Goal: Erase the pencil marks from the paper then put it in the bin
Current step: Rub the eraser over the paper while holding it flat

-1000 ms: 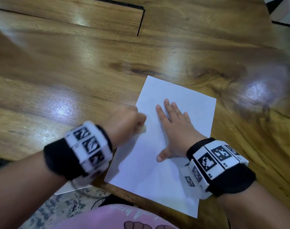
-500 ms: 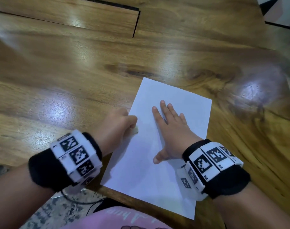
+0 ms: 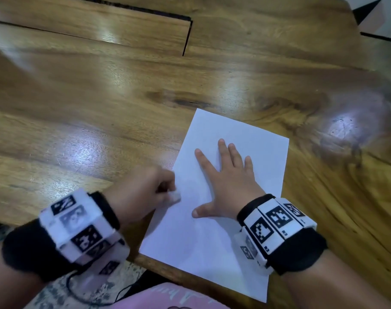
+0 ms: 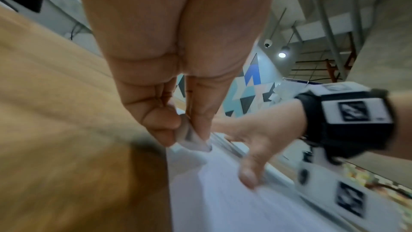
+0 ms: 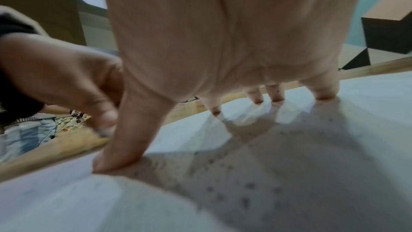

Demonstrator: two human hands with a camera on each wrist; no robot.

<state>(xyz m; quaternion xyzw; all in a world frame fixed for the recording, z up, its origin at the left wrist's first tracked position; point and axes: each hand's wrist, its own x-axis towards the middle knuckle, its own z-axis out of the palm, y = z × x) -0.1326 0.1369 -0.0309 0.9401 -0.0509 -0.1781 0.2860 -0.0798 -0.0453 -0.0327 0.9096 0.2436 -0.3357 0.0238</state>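
Observation:
A white sheet of paper [image 3: 214,241] lies on the wooden table [image 3: 101,103], its near corner hanging over the front edge. My right hand [image 3: 229,177] lies flat on the paper with fingers spread, pressing it down; the right wrist view shows its fingertips [image 5: 323,93] on the paper [image 5: 289,174]. My left hand [image 3: 145,192] pinches a small white eraser [image 3: 175,196] and holds it against the paper's left edge. In the left wrist view the eraser [image 4: 191,137] sits between thumb and fingers, touching the paper [image 4: 223,191]. No pencil marks are legible. No bin is in view.
The table stretches far to the left and back, with a dark seam [image 3: 186,36] in its boards. A patterned floor [image 3: 96,288] and a black cable [image 3: 83,295] show below the front edge. Pink clothing [image 3: 167,297] is at the bottom.
My left hand with the eraser has slid back and forth along the paper's left edge, ending slightly lower. The right hand has stayed flat on the sheet.

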